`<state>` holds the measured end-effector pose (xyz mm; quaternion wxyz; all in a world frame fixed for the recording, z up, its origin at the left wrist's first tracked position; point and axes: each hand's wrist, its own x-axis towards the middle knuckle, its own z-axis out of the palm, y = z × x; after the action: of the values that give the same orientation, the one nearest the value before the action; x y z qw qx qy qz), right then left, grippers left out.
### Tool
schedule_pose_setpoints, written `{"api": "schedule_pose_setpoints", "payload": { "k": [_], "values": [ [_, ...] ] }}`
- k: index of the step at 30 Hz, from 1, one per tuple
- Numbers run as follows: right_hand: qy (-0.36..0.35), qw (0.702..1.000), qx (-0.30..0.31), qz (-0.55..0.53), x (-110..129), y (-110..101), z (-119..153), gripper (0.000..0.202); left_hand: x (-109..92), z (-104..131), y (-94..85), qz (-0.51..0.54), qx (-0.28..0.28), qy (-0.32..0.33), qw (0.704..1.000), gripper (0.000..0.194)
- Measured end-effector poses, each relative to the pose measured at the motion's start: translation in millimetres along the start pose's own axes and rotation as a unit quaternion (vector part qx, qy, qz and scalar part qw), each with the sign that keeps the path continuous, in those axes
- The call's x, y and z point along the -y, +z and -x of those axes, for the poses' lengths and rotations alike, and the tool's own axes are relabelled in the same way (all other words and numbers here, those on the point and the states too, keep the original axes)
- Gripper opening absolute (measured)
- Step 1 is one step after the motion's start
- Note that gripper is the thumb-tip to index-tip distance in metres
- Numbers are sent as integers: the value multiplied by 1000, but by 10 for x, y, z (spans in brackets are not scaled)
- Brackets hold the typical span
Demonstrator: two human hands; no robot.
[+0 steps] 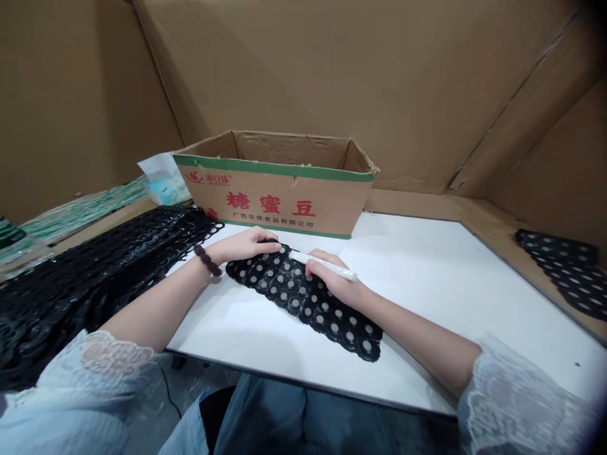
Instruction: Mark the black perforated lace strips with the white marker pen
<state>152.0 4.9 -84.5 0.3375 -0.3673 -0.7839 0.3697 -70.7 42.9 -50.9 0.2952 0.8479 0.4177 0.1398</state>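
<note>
Black dotted strip point(294, 303) lies on the tabletop point(427, 265); we find the left hand point(249, 245) half-open at its far edge, right hand point(334, 278) gripping a white pen point(345, 273). Weak left pressure risks strip slippage.

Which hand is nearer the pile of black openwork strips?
Left. The left hand is just right of the pile, at one end of the dotted black strip; the right hand is farther right, holding a white pen.

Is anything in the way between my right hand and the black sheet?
Nothing visible blocks it: your right hand is already at the black sheet, holding the white pen over it.
</note>
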Motion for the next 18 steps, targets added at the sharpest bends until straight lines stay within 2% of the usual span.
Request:
{"api": "schedule_pose_setpoints", "payload": {
  "k": [4,18],
  "values": [
    [0,1000,-1,0,-15,24,-4,26,-17,-4,32,0,4,-3,1000,36],
    [26,999,13,-29,5,19,-15,21,-66,-27,112,-23,-45,5,999,27]
  ]
}}
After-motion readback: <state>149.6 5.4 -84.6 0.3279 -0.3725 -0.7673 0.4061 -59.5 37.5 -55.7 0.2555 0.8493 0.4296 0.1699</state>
